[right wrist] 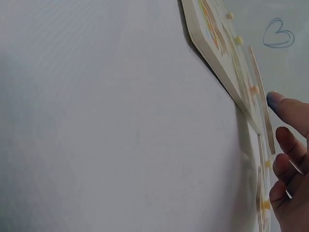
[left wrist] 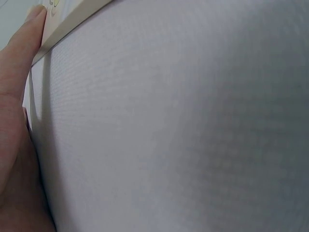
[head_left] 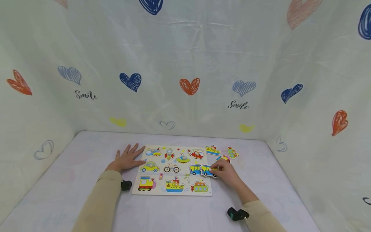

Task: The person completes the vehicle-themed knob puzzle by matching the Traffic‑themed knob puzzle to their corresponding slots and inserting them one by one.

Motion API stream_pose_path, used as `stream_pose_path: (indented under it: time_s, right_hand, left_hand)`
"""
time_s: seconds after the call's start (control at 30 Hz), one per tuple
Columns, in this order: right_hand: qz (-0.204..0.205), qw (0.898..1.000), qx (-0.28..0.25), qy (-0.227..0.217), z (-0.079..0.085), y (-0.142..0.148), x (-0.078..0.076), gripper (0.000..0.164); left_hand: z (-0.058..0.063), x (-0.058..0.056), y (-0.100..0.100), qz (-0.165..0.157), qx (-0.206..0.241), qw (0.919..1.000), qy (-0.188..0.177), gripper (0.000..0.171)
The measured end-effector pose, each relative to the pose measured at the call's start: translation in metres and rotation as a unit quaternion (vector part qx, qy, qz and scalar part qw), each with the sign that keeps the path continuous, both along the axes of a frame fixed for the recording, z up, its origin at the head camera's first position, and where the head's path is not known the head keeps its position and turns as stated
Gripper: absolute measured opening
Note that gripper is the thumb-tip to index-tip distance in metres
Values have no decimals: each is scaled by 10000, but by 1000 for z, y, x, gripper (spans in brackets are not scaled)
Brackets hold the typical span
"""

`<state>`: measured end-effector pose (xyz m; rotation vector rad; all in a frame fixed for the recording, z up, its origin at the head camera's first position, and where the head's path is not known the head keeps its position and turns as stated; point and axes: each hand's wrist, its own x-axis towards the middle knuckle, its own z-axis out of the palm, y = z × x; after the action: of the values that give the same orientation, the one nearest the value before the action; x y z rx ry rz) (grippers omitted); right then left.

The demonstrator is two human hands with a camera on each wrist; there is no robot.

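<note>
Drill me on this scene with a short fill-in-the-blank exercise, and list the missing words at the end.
1. The right hand holds a puzzle piece that shows a blue and yellow ____.
2. In the head view, the left hand touches the ____ side of the puzzle board.
3. On the board, the bicycle lies between the bus picture and the yellow ____.
4. The helicopter is mostly ____ in colour.

Missing words: bus; left; car; red.

Two hands point(head_left: 127, 160), one puzzle board point(head_left: 159, 187), one bus piece point(head_left: 205, 170), three loose pieces point(head_left: 213, 150), two wrist cameras point(head_left: 238, 214)
</note>
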<state>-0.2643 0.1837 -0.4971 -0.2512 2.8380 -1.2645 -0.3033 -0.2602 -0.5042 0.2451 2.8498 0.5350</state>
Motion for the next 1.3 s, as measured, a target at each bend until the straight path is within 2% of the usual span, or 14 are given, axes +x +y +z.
stream_pose_path:
  time_s: [0.77, 1.0, 1.3]
  right_hand:
    - [513, 9981, 99, 337, -5, -33, -15, 5]
    - [497, 9980, 181, 349, -7, -38, -17, 4]
    - [372, 9991, 192, 116, -9, -40, -17, 4]
  left_hand:
    - [7, 4, 1, -109, -66, 9998, 147, 84]
    - [8, 5, 2, -99, -30, 9999, 99, 84]
    - [4, 2, 0, -127, -62, 9998, 119, 85]
